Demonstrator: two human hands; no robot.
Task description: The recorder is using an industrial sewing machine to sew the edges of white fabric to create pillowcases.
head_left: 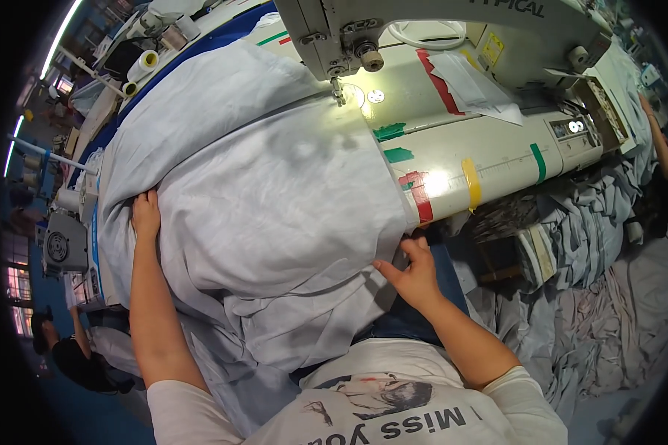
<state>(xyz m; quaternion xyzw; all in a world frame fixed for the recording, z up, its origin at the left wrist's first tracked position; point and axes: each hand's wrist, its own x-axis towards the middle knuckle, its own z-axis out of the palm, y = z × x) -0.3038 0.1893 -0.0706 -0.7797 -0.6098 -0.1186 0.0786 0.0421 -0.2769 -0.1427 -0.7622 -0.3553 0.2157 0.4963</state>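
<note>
A large piece of light grey fabric [274, 200] covers the sewing table and hangs down over my lap in folds. My left hand [147, 213] lies on its left part, fingers stretched forward along a long fold, with the fingertips at the fold's edge. At the fabric's right edge near the table front, my right hand [416, 273] has its thumb on top and its fingers bent around the edge. The far right corner of the fabric reaches the presser foot [338, 93] of the sewing machine [423, 21], under a bright lamp spot.
Coloured tape strips [470, 184] mark the machine bed [497, 159]. White papers [471, 85] lie right of the needle. Thread cones [145, 65] stand at the back left. Piles of grey cloth [594, 222] fill the right side. A person [82, 356] sits at the far left; another's arm [660, 141] shows at right.
</note>
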